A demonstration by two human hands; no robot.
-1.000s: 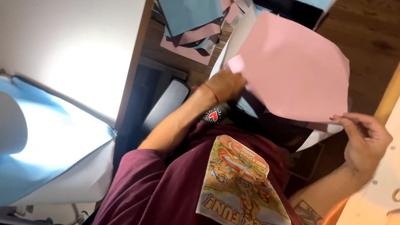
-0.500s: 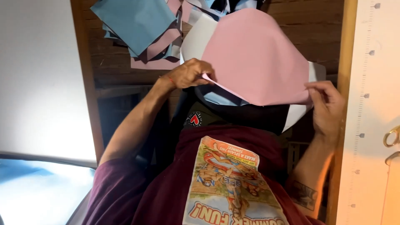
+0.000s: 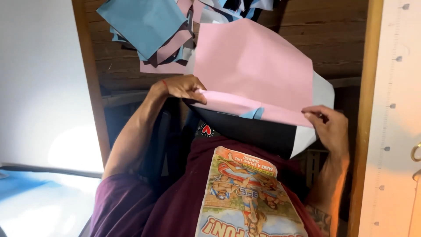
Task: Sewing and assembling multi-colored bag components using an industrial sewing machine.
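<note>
A large pink paper sheet (image 3: 254,66) is held over my lap, its near edge folded up into a narrow strip. My left hand (image 3: 180,87) pinches the left end of that fold. My right hand (image 3: 329,127) grips the right end. Under the pink sheet lie a black sheet (image 3: 250,129) and a white sheet (image 3: 322,92), and a small blue piece (image 3: 254,113) pokes out at the fold. My maroon shirt with a colourful print (image 3: 245,193) fills the bottom of the view.
A loose pile of blue, pink and black paper sheets (image 3: 149,26) lies on the wooden floor beyond my hands. A white surface with a wooden edge (image 3: 90,87) runs along the left. A white marked board (image 3: 394,109) and a brass ring (image 3: 414,153) are on the right.
The pink sheet has come from the right to the middle. My right hand has moved in from the far right onto its edge, and the near edge is now folded between both hands.
</note>
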